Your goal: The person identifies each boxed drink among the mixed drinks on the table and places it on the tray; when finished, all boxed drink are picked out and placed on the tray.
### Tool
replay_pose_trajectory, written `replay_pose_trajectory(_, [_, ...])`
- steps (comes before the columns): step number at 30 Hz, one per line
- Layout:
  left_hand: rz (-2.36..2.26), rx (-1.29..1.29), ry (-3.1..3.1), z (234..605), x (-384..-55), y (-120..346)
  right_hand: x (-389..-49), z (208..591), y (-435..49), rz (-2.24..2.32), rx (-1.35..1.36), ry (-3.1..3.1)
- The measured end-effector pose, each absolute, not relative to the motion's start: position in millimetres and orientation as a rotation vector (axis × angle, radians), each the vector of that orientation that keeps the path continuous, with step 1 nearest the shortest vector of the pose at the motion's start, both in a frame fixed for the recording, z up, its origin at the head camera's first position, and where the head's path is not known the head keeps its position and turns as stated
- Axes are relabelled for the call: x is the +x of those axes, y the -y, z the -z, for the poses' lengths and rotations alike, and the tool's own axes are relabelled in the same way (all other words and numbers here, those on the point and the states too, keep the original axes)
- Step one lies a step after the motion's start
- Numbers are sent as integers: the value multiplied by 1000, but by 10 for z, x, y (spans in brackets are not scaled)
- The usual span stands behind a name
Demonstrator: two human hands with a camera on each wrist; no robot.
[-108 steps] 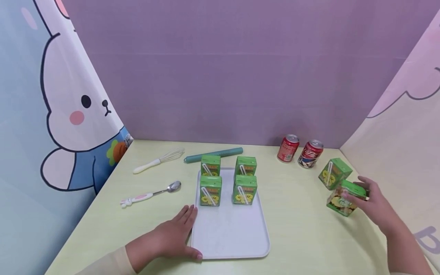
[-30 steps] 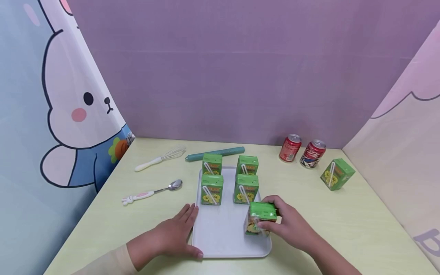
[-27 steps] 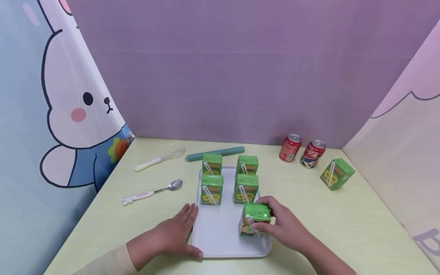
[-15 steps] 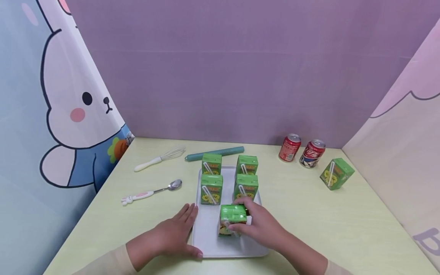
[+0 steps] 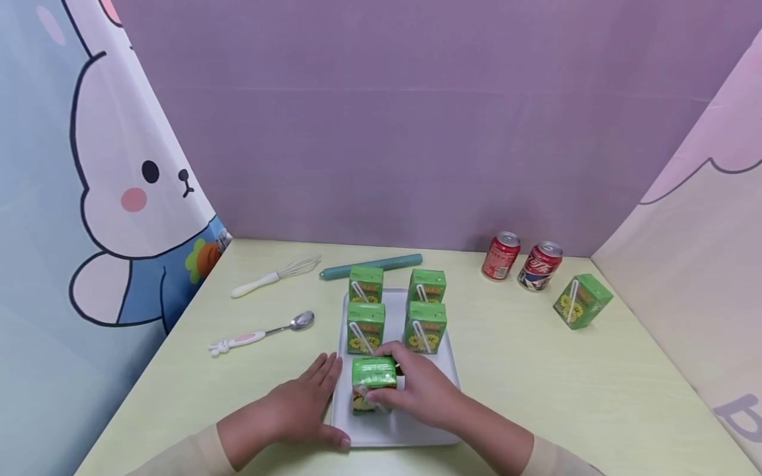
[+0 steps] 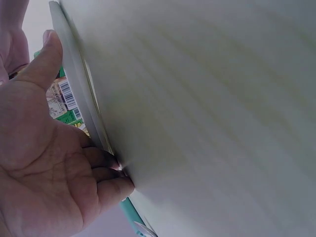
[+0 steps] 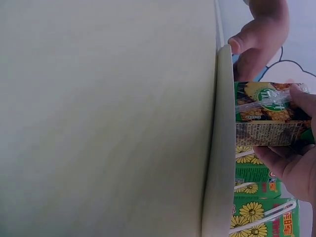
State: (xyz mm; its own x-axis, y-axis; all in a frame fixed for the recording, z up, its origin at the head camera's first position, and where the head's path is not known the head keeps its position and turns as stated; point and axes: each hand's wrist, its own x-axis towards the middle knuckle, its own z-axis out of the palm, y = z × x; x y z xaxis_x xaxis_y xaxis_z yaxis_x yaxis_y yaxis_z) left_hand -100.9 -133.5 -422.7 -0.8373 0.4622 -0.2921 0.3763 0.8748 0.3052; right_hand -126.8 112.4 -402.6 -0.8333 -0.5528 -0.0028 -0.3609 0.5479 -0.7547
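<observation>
My right hand grips a green juice box by its sides, thumb on the near face, above the near left part of a white tray. In the right wrist view this box is upright just inside the tray's rim, fruit pictures and a wrapped straw facing out. My left hand lies along the tray's left side, fingers extended against the edge and thumb at the near corner. Several more juice boxes stand in two rows on the far part of the tray.
Another juice box stands far right, near two red drink cans. Left of the tray lie a whisk and a rabbit-handled spoon. A teal rod lies behind the tray, before the purple wall.
My right hand has brought the juice box from the table's right side over the tray, then further left to its near left part. My left hand has stayed at the tray's edge.
</observation>
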Motion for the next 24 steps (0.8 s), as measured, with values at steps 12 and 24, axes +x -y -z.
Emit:
replay_pose_trajectory(12, [-336, 627, -2695, 4222, -1004, 1333, -1304, 4018, -1031, 1087, -757, -2573])
replay_pose_trajectory(24, [-335, 624, -2693, 4249, -1009, 1353, -1334, 3928, -1136, 1068, -830, -2591])
